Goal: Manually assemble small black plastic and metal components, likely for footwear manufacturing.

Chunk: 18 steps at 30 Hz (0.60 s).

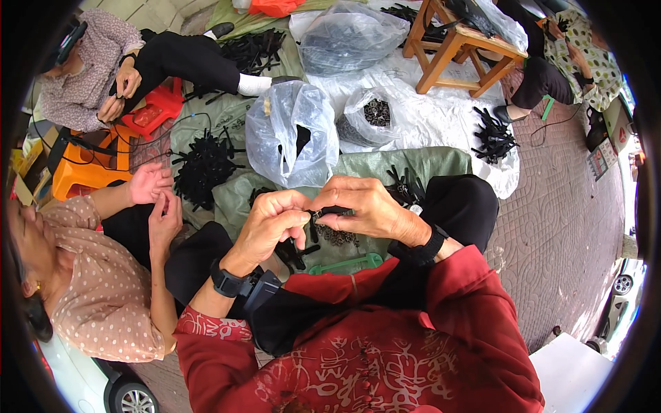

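Note:
In front of my chest, both hands meet over a short black strap (337, 210) with a small metal piece (317, 215) on it. My left hand (270, 221) pinches the strap's left end between thumb and fingers. My right hand (366, 209) is closed on the other end, and its fingers hide part of it. Beneath the hands lies a heap of small metal parts (339, 237). A green plastic frame (348, 263) is closer to my lap. More black straps (295, 256) lie by my left wrist, and another bunch (405, 186) is beyond my right hand.
A clear plastic bag (265, 148) stands ahead, beside a smaller bag of dark parts (372, 124). Black strap piles (206, 165) cover the sheeting. A wooden stool (447, 58) stands far right. Co-workers sit at near left (103, 289), far left (86, 93) and far right (585, 55).

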Each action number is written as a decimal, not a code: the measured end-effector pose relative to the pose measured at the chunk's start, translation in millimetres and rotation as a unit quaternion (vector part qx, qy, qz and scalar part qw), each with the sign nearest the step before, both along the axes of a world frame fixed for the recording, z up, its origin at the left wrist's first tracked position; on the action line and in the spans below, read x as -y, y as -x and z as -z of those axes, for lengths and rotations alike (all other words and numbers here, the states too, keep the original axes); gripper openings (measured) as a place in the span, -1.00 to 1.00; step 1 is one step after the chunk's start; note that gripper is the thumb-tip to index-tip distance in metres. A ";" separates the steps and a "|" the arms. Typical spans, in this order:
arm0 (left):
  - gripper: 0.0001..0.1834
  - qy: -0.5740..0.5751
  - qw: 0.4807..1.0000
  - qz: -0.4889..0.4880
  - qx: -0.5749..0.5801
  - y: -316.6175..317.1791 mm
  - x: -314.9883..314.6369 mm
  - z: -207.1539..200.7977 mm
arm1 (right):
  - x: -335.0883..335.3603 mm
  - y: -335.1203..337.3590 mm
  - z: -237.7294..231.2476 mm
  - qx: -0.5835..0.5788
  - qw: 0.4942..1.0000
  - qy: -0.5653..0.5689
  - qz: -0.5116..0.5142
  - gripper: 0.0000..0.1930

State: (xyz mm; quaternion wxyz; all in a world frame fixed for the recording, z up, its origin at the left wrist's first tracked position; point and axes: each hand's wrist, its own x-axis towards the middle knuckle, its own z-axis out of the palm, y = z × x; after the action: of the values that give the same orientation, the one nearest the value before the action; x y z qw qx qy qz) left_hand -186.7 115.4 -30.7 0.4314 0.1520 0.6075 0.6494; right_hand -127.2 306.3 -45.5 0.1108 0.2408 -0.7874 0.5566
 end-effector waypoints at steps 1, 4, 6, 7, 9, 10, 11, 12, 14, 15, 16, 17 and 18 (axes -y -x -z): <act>-0.88 -0.009 0.999 -0.015 0.035 -2.1 -1.1 1.2 | -0.3 -0.2 -0.3 0.020 1.000 -0.014 -0.013 -0.70; -0.89 -0.043 0.992 -0.034 0.111 -5.3 -5.6 1.0 | -2.6 3.7 -1.4 -0.101 0.990 -0.093 0.019 -0.72; -0.90 -0.050 0.990 -0.028 0.127 -6.3 -5.6 -2.5 | -1.2 3.9 -1.3 -0.112 0.991 -0.066 0.015 -0.73; -0.90 -0.057 0.988 -0.021 0.143 -6.9 -5.4 -3.6 | -0.5 3.7 -0.9 -0.123 0.992 -0.038 0.012 -0.74; -0.89 -0.061 0.987 -0.022 0.149 -7.7 -5.5 -3.2 | -0.4 -0.7 0.6 -0.073 0.997 -0.013 0.008 -0.75; -0.88 -0.065 0.986 -0.022 0.155 -8.0 -5.2 -2.9 | -0.7 -2.7 1.2 -0.022 1.000 0.012 0.004 -0.75; -0.88 -0.065 0.986 -0.023 0.155 -8.3 -4.5 -2.9 | -1.1 -3.3 0.6 -0.022 1.000 0.012 0.003 -0.75; -0.87 -0.068 0.985 -0.019 0.157 -8.7 -3.9 -3.6 | -1.9 -3.9 -1.0 -0.011 1.000 0.021 -0.002 -0.77; -0.87 -0.071 0.985 -0.016 0.159 -9.8 -1.8 -5.2 | -4.0 -5.3 -2.0 0.000 1.000 0.031 -0.007 -0.78; -0.87 -0.080 0.984 -0.015 0.160 -10.3 0.0 -6.3 | -5.4 -6.2 -2.1 0.021 0.999 0.043 -0.011 -0.79; -0.87 -0.090 0.983 -0.014 0.162 -10.1 1.3 -7.5 | -6.2 -6.6 -2.2 0.043 0.998 0.054 -0.014 -0.80; -0.87 -0.090 0.982 -0.015 0.162 -8.9 1.8 -8.8 | -6.4 -6.7 -3.0 0.043 0.997 0.054 -0.014 -0.80; -0.87 -0.075 0.987 -0.004 0.140 -7.7 2.6 -10.1 | -5.9 -6.7 -3.9 0.048 0.997 0.052 -0.014 -0.80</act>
State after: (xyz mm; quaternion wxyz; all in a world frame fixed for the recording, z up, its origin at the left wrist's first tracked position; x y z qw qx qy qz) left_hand -179.0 112.8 -20.6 0.4968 0.0893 0.4910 0.7100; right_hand -120.5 312.2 -41.6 0.0780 0.2187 -0.7585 0.6089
